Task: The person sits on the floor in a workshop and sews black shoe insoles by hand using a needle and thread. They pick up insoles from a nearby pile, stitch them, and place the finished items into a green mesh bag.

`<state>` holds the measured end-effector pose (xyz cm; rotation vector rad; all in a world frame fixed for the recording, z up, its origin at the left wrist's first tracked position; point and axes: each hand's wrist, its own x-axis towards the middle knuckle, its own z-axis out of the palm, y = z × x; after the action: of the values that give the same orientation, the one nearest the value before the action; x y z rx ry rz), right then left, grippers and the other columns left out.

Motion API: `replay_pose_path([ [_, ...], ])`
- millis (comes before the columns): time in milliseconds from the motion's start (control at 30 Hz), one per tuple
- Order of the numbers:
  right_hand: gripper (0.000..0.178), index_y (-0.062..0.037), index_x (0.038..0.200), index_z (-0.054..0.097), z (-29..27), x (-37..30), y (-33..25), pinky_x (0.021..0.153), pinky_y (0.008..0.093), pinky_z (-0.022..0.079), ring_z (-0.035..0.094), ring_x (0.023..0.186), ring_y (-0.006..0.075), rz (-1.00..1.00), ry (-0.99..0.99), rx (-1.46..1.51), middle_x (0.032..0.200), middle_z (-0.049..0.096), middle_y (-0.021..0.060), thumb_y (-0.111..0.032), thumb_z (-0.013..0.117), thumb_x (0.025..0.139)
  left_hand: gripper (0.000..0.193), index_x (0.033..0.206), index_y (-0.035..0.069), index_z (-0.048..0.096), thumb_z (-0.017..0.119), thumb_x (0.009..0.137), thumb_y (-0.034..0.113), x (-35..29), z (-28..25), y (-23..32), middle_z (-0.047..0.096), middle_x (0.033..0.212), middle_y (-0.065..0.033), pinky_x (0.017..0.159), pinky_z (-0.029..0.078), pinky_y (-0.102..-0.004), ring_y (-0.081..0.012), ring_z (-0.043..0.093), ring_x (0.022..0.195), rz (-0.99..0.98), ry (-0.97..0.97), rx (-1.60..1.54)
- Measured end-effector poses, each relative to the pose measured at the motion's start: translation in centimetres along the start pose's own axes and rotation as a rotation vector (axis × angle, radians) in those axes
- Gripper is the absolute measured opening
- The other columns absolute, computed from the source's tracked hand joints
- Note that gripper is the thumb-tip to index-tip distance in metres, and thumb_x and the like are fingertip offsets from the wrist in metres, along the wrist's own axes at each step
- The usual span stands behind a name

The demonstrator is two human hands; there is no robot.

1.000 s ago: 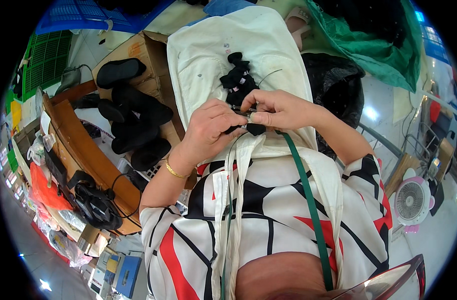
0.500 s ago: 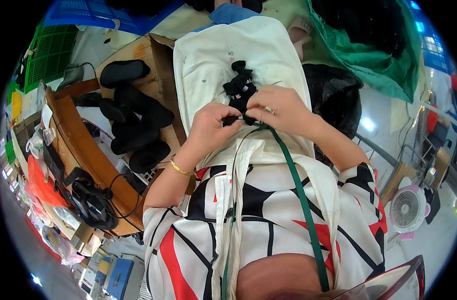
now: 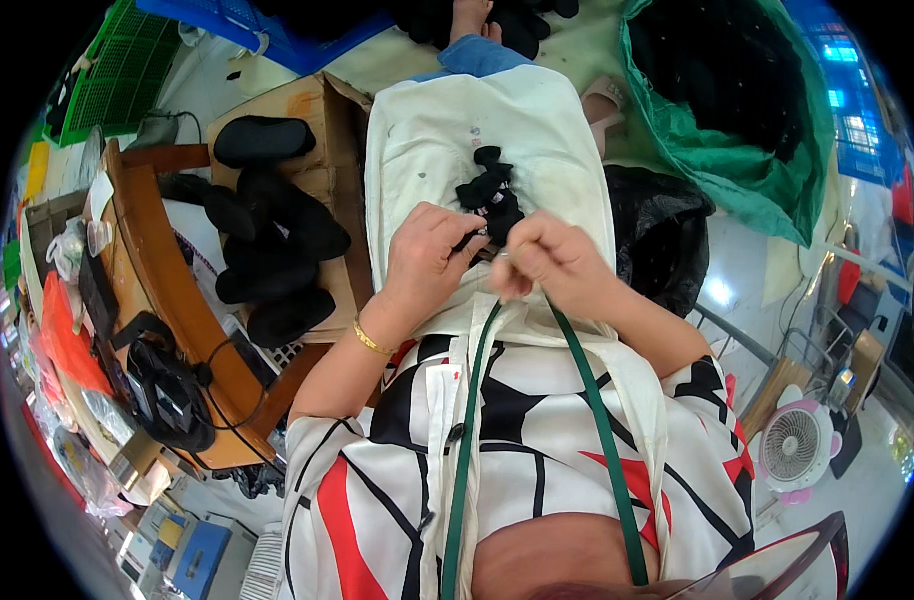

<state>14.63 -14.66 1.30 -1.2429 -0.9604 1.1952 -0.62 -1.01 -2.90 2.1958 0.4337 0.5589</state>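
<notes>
Two bare hands meet over a white apron [image 3: 557, 130], where a bunch of black cloth [image 3: 492, 190] lies in the middle, its near end at the fingers. The left hand [image 3: 425, 250], a gold bracelet [image 3: 373, 338] at its wrist, pinches that end between thumb and forefinger. The right hand [image 3: 555, 262] is curled just beside it; motion blur hides whether its fingers grip anything. Black pads [image 3: 265, 141] crowd a cardboard box [image 3: 343, 150] at left; a green sack [image 3: 777, 195] stands at upper right.
</notes>
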Motion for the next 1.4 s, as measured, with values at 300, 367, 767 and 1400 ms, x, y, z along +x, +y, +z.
replay_pose_path([
  [300, 0.008, -0.0031, 0.103, 0.049, -4.1, 0.5, -2.8, 0.051, 0.0220, 0.039, 0.046, 0.056, 0.0079, -0.269, 0.410, 0.340, 0.067, 0.047, -0.0012, -0.010, 0.052, 0.100, 0.013, 0.084, 0.005, 0.067, 0.073, 0.076, 0.013, -2.2, 0.4, -1.8, 0.064, 0.079, -0.0116, 0.070, 0.048, -0.0394, -0.0308, 0.060, 0.078, -0.119, -0.021, -0.125],
  [367, 0.011, -0.0017, 0.107, 0.052, -3.4, 1.4, -0.4, 0.066, 0.0229, 0.045, 0.053, 0.070, 0.0105, -0.129, 0.399, 0.057, 0.080, 0.054, 0.0017, -0.005, 0.055, 0.097, 0.013, 0.084, 0.005, 0.068, 0.073, 0.075, 0.013, -1.8, 0.2, -2.3, 0.065, 0.080, -0.0113, 0.071, 0.048, -0.0382, -0.0300, 0.061, 0.079, -0.120, -0.020, -0.201],
  [767, 0.012, 0.0005, 0.089, 0.063, -0.2, 4.2, 4.1, 0.067, 0.0240, 0.045, 0.054, 0.071, 0.0096, 0.119, 0.075, -0.373, 0.079, 0.059, 0.0024, -0.011, 0.065, 0.090, 0.023, 0.107, 0.004, 0.067, 0.069, 0.089, 0.018, -1.5, -5.5, -7.3, 0.066, 0.095, -0.0028, 0.079, 0.050, -0.0279, -0.0124, 0.061, 0.088, -0.489, 0.148, -0.428],
  [1400, 0.016, -0.0015, 0.092, 0.064, -1.5, 3.7, 5.1, 0.064, 0.0219, 0.043, 0.049, 0.072, 0.0033, 0.248, 0.203, -0.026, 0.079, 0.058, -0.0042, -0.017, 0.064, 0.095, 0.031, 0.102, -0.002, 0.057, 0.065, 0.072, 0.003, 5.7, -10.1, -21.3, 0.062, 0.099, -0.0123, 0.070, 0.048, -0.0356, -0.0251, 0.060, 0.083, -0.868, 0.935, -0.656],
])
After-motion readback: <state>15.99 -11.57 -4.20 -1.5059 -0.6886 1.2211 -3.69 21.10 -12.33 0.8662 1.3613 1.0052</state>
